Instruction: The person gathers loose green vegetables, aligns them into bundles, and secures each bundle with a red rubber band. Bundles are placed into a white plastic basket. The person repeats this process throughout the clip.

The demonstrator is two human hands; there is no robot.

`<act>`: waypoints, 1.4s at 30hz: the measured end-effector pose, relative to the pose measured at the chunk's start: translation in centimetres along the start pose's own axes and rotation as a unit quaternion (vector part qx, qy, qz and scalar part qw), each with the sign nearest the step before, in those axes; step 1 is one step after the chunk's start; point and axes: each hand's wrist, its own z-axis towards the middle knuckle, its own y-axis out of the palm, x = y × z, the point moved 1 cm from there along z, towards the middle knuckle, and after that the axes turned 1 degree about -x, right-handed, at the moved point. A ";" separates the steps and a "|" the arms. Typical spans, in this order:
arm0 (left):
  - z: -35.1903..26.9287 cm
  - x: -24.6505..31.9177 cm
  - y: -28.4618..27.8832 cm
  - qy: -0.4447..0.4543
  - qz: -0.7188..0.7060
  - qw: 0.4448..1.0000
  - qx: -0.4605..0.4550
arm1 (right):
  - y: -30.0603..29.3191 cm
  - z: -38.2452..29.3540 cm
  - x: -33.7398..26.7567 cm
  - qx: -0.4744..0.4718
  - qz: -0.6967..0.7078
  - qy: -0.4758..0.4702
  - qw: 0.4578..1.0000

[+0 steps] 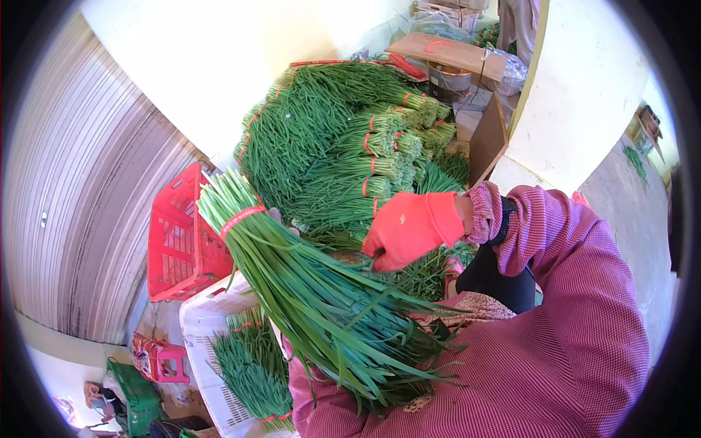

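Note:
A large bundle of long green leafy stalks, probably garlic chives (323, 301), lies across the front of my body, its pale cut ends at the upper left bound with a red band (241, 219). My left arm passes beneath it; most of that hand is hidden behind the stalks, with only a small part (276, 214) showing near the band, so its grip cannot be made out. My right hand (408, 232), in a red-orange glove, is curled beside the bundle's right edge, over loose leaves. Whether its fingers pinch any leaf is unclear.
Banded bundles (328, 148) are heaped against the wall ahead. On the left are a red plastic crate (172, 246) and a white crate (211, 350) holding more bundles. A pink stool (172, 361), green crate (137, 391) and upright board (489, 139) stand around.

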 end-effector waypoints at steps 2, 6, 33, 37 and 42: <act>0.1 0.0 0.1 0.000 -0.001 1.000 0.000 | 0.1 0.2 0.5 0.083 -0.028 -0.044 0.995; 0.2 0.1 0.1 -0.001 -0.002 1.000 -0.003 | 0.3 1.2 0.8 0.153 -0.011 -0.077 0.985; 1.0 0.3 -1.0 0.006 -0.022 1.000 0.000 | 0.2 4.9 0.3 0.311 -0.095 -0.151 0.933; 0.9 0.3 -1.2 0.004 -0.016 1.000 0.001 | 2.7 3.6 -0.6 0.336 -0.096 -0.140 0.926; 0.6 0.6 -1.5 0.002 -0.016 1.000 0.001 | 5.3 3.0 -1.1 0.325 -0.042 -0.122 0.937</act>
